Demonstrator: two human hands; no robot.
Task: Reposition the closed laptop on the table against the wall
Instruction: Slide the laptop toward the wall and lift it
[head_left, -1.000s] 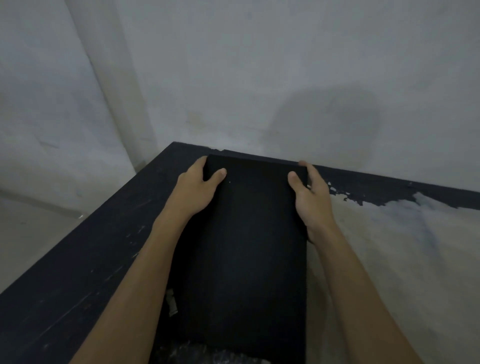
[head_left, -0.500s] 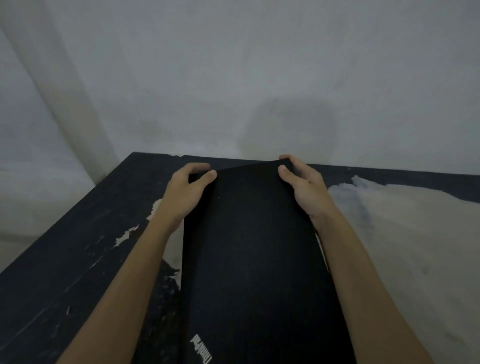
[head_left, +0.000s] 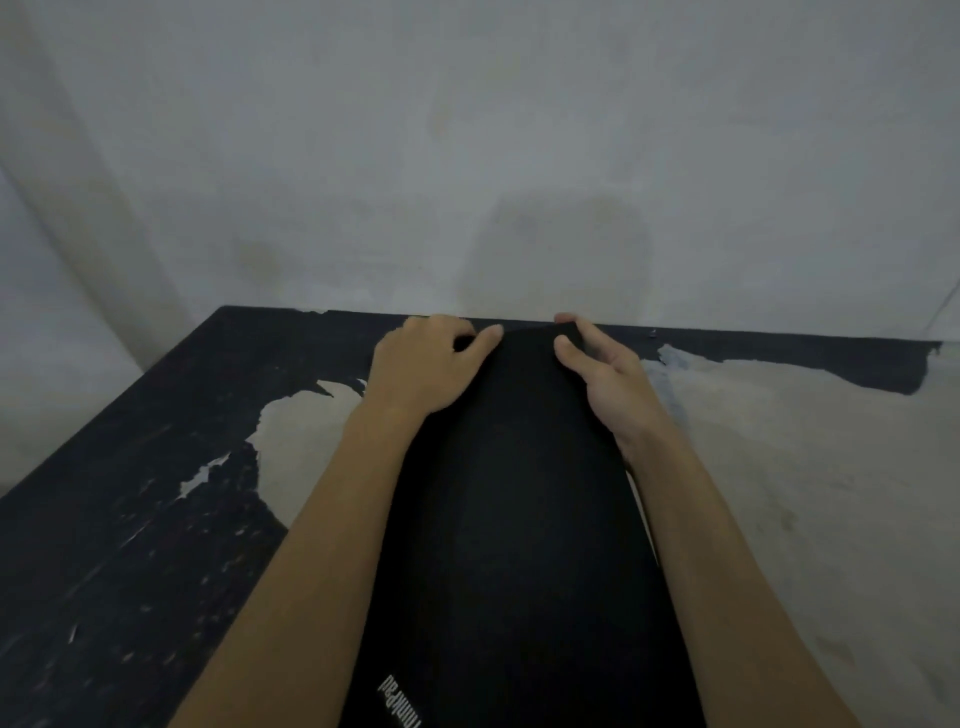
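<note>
A closed black laptop (head_left: 519, 519) lies lengthwise on the table (head_left: 130, 519), its far end close to the grey wall (head_left: 519, 156). A white logo shows near its lower left corner. My left hand (head_left: 426, 364) grips the far left corner, thumb on the lid and fingers curled over the edge. At the far right corner my right hand (head_left: 602, 374) holds on the same way. Both forearms run along the laptop's sides.
The tabletop is black with large patches where the coating has peeled to pale beige (head_left: 779, 467). Its left edge (head_left: 104, 400) drops off to a pale floor. A wall column (head_left: 78, 182) stands at the left.
The laptop has slid forward toward the wall and my hands went with it, still holding its far corners. The view has shifted so the table's back edge sits closer to the laptop's end.
</note>
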